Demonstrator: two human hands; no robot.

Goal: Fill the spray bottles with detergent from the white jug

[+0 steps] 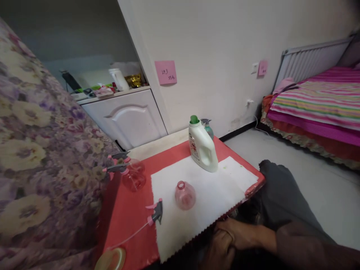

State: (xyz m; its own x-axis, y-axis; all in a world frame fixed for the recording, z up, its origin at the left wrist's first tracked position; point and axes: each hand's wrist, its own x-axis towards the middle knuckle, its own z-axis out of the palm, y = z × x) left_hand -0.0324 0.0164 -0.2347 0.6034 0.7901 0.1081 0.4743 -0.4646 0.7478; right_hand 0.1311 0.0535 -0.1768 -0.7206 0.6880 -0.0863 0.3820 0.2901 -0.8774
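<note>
My right hand (239, 231) and my left hand (221, 248) are closed together below the table's front edge, fingers folded in; nothing shows in them. The fingers are partly dark. On the white cloth stands a pink clear spray bottle without its head (185, 197), its neck open. Left of it lies a grey and pink trigger spray head (156, 213), its thin tube reaching left over the red tabletop. Behind stands a large white detergent jug (203, 148) with a green spout in its mouth.
Two pink spray bottles with heads (133, 178) stand at the table's left. A green spray bottle (208, 129) is behind the jug. A round yellowish lid or dish (111, 259) lies front left. A floral curtain (42, 150) hangs left; a bed (317, 108) stands right.
</note>
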